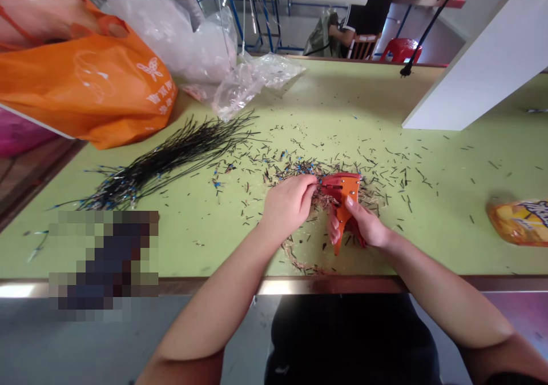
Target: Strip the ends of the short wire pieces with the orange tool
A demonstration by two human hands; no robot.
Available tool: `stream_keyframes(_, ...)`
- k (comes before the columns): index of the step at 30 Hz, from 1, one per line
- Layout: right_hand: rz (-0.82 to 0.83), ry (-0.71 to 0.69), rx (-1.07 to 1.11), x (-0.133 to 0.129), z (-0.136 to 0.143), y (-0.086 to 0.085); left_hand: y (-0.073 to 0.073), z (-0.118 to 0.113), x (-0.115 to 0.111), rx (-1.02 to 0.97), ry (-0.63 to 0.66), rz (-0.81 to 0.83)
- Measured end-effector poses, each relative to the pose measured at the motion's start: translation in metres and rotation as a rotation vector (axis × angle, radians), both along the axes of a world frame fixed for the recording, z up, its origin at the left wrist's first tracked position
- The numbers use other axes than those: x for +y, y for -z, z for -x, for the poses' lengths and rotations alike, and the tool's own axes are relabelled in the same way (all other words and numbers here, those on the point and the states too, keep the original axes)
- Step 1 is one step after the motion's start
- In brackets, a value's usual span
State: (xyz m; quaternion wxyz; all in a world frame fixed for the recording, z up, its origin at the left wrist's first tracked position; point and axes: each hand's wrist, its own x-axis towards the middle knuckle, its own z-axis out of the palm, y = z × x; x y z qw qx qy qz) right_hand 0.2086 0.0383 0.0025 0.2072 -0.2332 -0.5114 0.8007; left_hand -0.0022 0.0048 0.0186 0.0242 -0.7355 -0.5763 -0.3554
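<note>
My right hand (367, 223) is wrapped round the handles of an orange and red wire stripper (346, 193), whose jaws point left. At those jaws, the thumb and fingers of my left hand (287, 203) pinch a thin wire, mostly hidden, with a dark and blue bit showing at the fingertips. Beneath and around both hands lies a scatter of short black offcuts (299, 168), some with blue bits. To the left rests a loose bundle of long black wires (171, 152), with blue and silvery pieces at its near end.
An orange bag (98, 88) and clear plastic bags (252, 82) stand at the back left. A white panel (466, 59) rises at the back right, beside a hanging black plug (406, 68). A yellow packet (520, 222) lies far right. Another person (372, 8) sits beyond the table.
</note>
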Motion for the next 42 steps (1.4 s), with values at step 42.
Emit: stream_keyframes(42,0.131,-0.015,0.123,-0.016,0.010,0.010,0.001,-0.001,-0.002,-0.099,0.058,0.129)
